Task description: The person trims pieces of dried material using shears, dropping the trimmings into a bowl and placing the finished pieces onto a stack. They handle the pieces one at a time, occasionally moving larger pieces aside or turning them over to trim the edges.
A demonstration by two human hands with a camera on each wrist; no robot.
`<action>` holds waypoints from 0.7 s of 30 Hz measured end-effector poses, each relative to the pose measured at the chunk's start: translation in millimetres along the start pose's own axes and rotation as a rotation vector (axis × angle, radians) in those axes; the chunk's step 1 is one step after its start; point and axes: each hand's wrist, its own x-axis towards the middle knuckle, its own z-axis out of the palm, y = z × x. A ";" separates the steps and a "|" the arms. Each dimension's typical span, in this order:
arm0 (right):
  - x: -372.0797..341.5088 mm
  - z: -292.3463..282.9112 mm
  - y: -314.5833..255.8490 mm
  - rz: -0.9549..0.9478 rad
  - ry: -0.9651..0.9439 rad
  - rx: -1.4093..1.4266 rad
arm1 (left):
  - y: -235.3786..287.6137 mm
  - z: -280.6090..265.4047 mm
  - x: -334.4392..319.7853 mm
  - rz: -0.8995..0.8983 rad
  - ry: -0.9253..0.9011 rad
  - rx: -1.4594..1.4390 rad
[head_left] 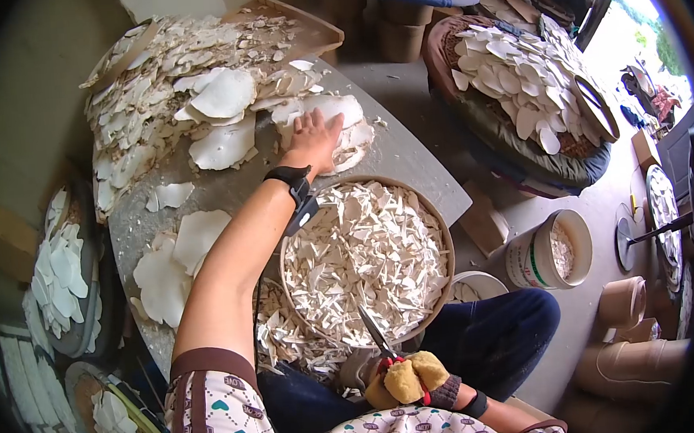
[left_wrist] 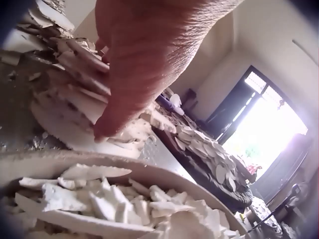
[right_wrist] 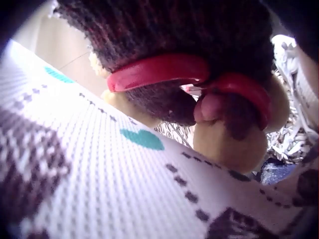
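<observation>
On the gray tabletop, beside the round tray, we are resting our relaxed left hand on pale slabs; near the tray's rim, our gloved right hand is gripping what look like red-handled scissors.

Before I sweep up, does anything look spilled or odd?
Yes, pale chips lie outside the round tray, by its near left rim. It looks like spillage, since more fill the tray, though possibly deliberate.

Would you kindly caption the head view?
Left hand on pale slices, gloved right hand gripping scissors by a heaped tray.
</observation>
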 end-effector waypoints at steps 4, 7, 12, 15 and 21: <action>7.3 34.3 8.1 -0.017 -0.062 -0.061 | -3.2 5.1 -2.9 0.028 0.084 0.011; 5.8 -14.5 3.7 0.026 0.030 -0.095 | -13.6 -13.7 -12.5 0.058 0.071 -0.173; -12.1 -17.7 -1.1 -0.046 0.144 -0.191 | -19.3 1.8 -19.8 0.119 0.218 0.033; -0.6 25.9 9.9 -0.024 0.024 -0.150 | -28.2 12.9 -27.4 0.151 0.489 -0.042; 1.3 20.0 10.3 -0.011 -0.012 -0.267 | -81.2 -9.5 -107.6 -0.377 0.553 -0.592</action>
